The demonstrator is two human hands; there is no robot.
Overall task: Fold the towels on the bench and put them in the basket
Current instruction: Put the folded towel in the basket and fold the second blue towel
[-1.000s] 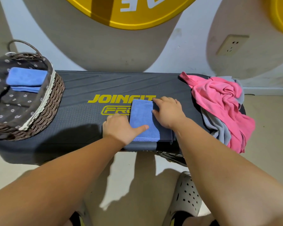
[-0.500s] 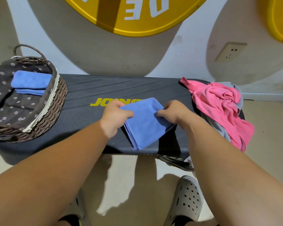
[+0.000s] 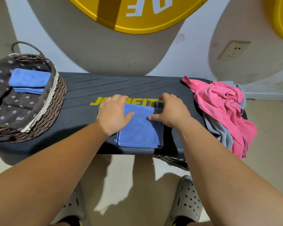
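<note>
Folded blue microfibre towel lies on the black table under the left hand and right hand, fingers apart, resting on it. The fingers partly hide the yellow lettering, which reads "J…FIT".

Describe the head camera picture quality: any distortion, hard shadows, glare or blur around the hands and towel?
Head view: wide-angle stretch swells both forearms toward the lower corners; hard-edged arm shadows fall on the floor, and a dark shadow sits under the right hand; the left hand, the towel under them and the bench lettering are sharp, without glare.
</note>
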